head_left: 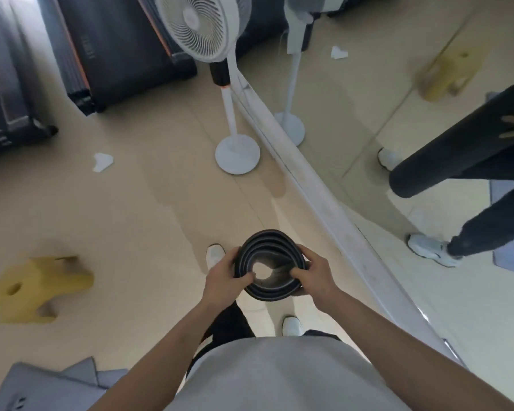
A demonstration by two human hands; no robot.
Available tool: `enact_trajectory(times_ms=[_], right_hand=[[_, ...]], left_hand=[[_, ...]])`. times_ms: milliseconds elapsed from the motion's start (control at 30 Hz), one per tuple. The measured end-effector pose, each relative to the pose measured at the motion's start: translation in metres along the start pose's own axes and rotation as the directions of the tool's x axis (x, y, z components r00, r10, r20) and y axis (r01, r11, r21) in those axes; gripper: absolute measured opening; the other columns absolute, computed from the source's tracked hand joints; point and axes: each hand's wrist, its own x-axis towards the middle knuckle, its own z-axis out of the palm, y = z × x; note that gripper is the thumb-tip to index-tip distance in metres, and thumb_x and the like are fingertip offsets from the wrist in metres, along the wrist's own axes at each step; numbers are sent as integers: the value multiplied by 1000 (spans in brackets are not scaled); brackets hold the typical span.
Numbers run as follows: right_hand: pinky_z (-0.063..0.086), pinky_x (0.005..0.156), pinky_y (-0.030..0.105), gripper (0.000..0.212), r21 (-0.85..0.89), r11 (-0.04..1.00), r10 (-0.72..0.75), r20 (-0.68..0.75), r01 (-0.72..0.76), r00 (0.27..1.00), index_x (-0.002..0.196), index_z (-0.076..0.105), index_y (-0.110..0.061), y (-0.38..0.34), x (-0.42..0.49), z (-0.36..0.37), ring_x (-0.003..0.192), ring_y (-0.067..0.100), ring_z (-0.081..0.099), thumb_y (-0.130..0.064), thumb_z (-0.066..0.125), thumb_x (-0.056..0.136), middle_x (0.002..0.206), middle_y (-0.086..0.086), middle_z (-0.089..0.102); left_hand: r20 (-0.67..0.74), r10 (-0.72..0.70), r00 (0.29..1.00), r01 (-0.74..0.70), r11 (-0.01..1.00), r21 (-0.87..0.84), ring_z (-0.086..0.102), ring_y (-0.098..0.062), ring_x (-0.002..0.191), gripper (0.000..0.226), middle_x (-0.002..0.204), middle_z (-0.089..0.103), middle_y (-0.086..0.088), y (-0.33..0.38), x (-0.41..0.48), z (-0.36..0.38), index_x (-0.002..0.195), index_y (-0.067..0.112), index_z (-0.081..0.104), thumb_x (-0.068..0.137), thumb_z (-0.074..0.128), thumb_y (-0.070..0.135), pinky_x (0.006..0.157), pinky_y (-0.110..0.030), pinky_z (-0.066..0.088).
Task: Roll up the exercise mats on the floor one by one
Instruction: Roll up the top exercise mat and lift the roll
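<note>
Both hands, left hand [224,277] and right hand [315,274], grip rolled black mat [269,264] above beige tiled floor [131,209].

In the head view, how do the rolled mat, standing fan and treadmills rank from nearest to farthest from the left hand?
1. Rolled mat, gripped in the left hand.
2. Standing fan, straight ahead.
3. Treadmills, back left.

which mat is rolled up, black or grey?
The black mat, gripped by the left hand and right hand, shows spiral layers; the grey mats lie flat on the floor.
</note>
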Motion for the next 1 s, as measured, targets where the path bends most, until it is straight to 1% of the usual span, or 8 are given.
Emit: enact_trajectory(times_ms=[100, 200, 300, 367, 500, 667, 800, 1000], right_hand=[[64, 67, 60, 67, 51, 998, 31, -93, -27, 995, 133, 66, -32, -44, 46, 28, 86, 37, 76, 12, 60, 82, 99, 15, 76], [63, 69, 60, 66, 111, 993, 56, -180, -36, 982, 129, 64, -33, -89, 80, 54, 87, 36, 76, 14, 60, 84, 98, 12, 75], [64, 68, 57, 69, 195, 980, 83, -231, -37, 970, 135, 63, -30, -132, 112, 70, 90, 31, 76, 16, 60, 85, 103, 10, 75], [65, 68, 54, 67, 246, 969, 100, -257, -35, 961, 136, 63, -28, -157, 134, 74, 92, 30, 75, 17, 59, 85, 103, 9, 75], [65, 67, 55, 68, 338, 941, 130, -298, -22, 946, 136, 65, -24, -195, 194, 71, 89, 36, 76, 19, 57, 84, 97, 13, 77], [65, 66, 50, 68, 468, 884, 182, -321, -12, 929, 132, 63, -31, -220, 284, 68, 92, 37, 75, 19, 56, 86, 103, 11, 75], [65, 67, 50, 69, 572, 820, 264, -341, -23, 903, 129, 63, -35, -223, 354, 68, 94, 36, 75, 19, 55, 87, 109, 8, 74], [63, 71, 61, 68, 694, 720, 376, -364, -22, 852, 119, 72, -33, -219, 452, 65, 97, 39, 74, 21, 54, 83, 109, 12, 75]], left_hand=[[61, 35, 997, -34, 999, -12, 64, 0, 108, 70, 108, 67, 32, 15, 73, -35, 143, 30, 56, 77, 81, 29, 103, -38, 53], [113, 66, 991, -67, 998, 3, 62, -7, 119, 79, 123, 69, 17, 39, 140, -73, 146, 25, 55, 72, 78, 39, 105, -42, 52], [176, 102, 979, -108, 994, 24, 62, -11, 119, 74, 127, 69, 11, 68, 197, -104, 146, 23, 55, 78, 82, 31, 106, -41, 50], [218, 118, 969, -131, 990, 46, 64, -12, 117, 70, 123, 69, 11, 89, 233, -118, 144, 29, 56, 80, 83, 28, 105, -39, 50], [264, 124, 956, -151, 985, 87, 65, -12, 119, 66, 120, 72, 12, 127, 311, -129, 127, 60, 54, 67, 77, 47, 107, -42, 51], [229, 119, 966, -150, 981, 123, 65, -11, 114, 65, 112, 70, 16, 162, 405, -117, 139, 27, 62, 79, 84, 21, 107, -45, 51], [200, 110, 974, -136, 983, 123, 65, 11, 99, 52, 105, 70, 27, 163, 481, -95, 130, 27, 69, 82, 81, 11, 102, -42, 56], [248, 165, 955, -215, 958, 191, 67, 6, 99, 40, 99, 69, 32, 161, 582, -66, 121, 27, 71, 86, 80, 13, 94, -26, 54]])
